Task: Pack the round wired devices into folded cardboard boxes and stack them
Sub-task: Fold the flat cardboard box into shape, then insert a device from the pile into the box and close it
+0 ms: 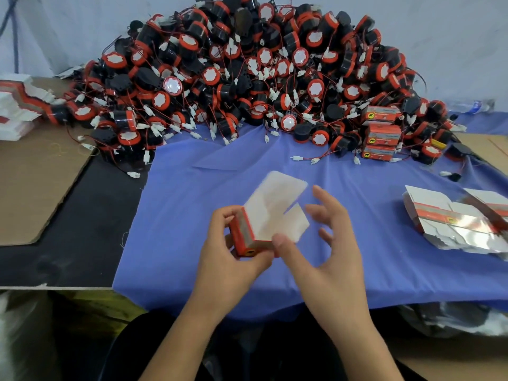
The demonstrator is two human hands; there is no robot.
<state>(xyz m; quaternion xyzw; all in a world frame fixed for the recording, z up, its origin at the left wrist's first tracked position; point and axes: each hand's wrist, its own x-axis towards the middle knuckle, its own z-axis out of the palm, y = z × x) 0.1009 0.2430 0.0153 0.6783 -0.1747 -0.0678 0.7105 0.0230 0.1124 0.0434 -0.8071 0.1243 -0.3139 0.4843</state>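
Note:
A small orange and white cardboard box (pixel 246 235) sits above the blue cloth (pixel 192 215) near the front middle, its white flaps (pixel 275 204) standing open and blurred. My left hand (pixel 228 259) grips the box's body from the left and below. My right hand (pixel 327 243) is just right of it, thumb touching the lower flap, the other fingers spread and loosely bent. A huge heap of round black and orange wired devices (pixel 247 78) fills the back of the table. Three packed boxes (pixel 380 136) are stacked at the heap's right edge.
Flat unfolded box blanks (pixel 453 224) lie on the cloth at the right. More blanks (pixel 19 105) are piled at the far left on brown cardboard sheet (pixel 35 182). Loose white connectors (pixel 298 158) trail from the heap onto the cloth. The table's front edge is close to my body.

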